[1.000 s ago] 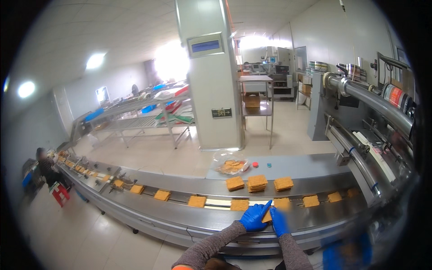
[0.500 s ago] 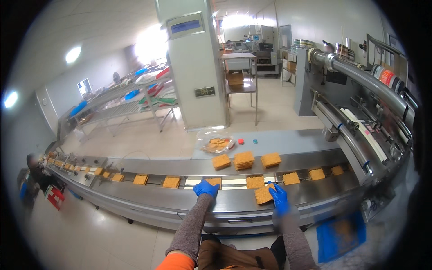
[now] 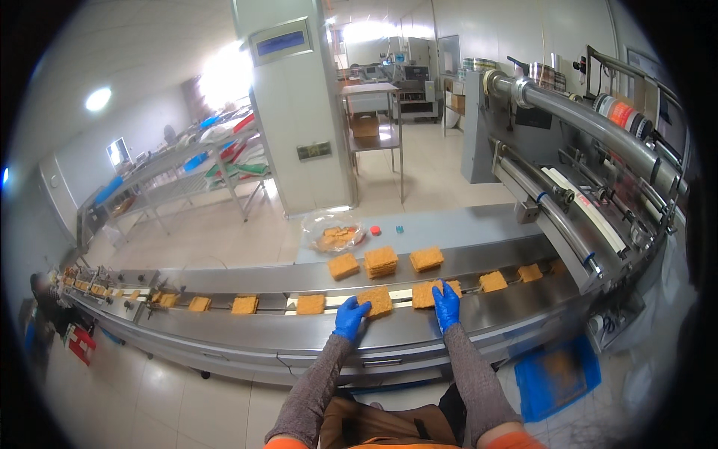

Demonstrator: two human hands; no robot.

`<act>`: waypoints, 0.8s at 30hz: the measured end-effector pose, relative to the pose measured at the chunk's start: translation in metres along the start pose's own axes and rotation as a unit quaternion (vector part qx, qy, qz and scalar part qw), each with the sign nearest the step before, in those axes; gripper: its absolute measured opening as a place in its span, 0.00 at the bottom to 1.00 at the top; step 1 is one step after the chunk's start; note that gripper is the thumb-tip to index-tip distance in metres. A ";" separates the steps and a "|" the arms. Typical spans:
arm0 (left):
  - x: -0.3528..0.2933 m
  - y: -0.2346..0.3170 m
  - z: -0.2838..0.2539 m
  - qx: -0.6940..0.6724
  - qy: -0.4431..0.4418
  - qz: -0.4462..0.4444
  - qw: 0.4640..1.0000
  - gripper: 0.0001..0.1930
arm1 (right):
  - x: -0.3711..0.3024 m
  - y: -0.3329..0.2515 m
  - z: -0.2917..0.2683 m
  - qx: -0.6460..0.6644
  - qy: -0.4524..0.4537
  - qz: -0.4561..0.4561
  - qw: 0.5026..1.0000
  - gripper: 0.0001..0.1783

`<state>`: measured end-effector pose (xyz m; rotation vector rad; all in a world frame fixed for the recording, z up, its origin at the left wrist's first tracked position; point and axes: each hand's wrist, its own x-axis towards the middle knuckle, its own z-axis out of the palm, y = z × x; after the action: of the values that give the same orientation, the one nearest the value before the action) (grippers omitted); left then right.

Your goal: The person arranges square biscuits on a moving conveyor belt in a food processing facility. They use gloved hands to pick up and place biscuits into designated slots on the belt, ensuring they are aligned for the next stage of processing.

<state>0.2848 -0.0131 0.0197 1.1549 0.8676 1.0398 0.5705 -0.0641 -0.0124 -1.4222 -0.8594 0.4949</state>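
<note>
Square orange-brown crackers lie in small stacks along the conveyor channel in front of me. My left hand [image 3: 350, 318], in a blue glove, has its fingers closed against the left edge of a cracker stack [image 3: 377, 301] at the channel's front side. To its right, my blue-gloved right hand [image 3: 448, 305] grips another cracker stack [image 3: 424, 294] over the channel by its right side. Part of a further cracker stack shows behind the right fingers. Three cracker stacks [image 3: 381, 260] sit on the metal ledge beyond the channel.
A clear bag of cracker pieces [image 3: 338, 236] lies on the grey side table beside a red cap [image 3: 375, 230]. Machine rollers [image 3: 553, 209] rise at the right. On the floor at right stands a blue bin [image 3: 557, 378]. Far left, a person [image 3: 56, 303] is by the line.
My right hand has brought its cracker stack from the front ledge up over the channel. My left hand has moved right to another stack. Stacks on the conveyor have shifted left, and the view has turned slightly.
</note>
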 end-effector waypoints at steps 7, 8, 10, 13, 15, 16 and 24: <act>-0.041 -0.011 -0.004 0.031 -0.006 0.004 0.999 0.21 | 0.024 -0.007 -0.002 -0.305 -0.051 0.005 0.951 0.31; -0.043 -0.006 -0.003 0.037 -0.009 -0.011 0.999 0.21 | 0.027 -0.009 -0.005 -0.341 -0.082 0.022 0.936 0.35; -0.045 -0.005 -0.002 0.036 -0.015 -0.021 0.999 0.22 | 0.022 -0.010 -0.009 -0.448 -0.041 -0.040 0.892 0.36; -0.044 -0.011 -0.002 0.041 0.009 -0.003 0.999 0.23 | 0.011 -0.024 -0.011 -0.466 -0.007 -0.129 0.875 0.34; -0.047 -0.011 0.006 0.077 0.039 0.043 0.995 0.25 | 0.002 -0.033 -0.018 -0.407 -0.019 -0.211 0.888 0.32; -0.050 -0.011 0.007 0.137 0.056 0.054 0.988 0.26 | -0.004 -0.036 -0.016 -0.382 -0.078 -0.176 0.904 0.34; -0.051 -0.002 0.018 0.307 0.107 0.127 0.937 0.30 | -0.083 -0.062 0.037 -0.315 -0.150 -0.288 0.892 0.44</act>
<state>0.2863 -0.0668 0.0222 1.7352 1.2966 1.1543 0.4794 -0.1108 0.0276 -1.5786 -1.7372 -0.0451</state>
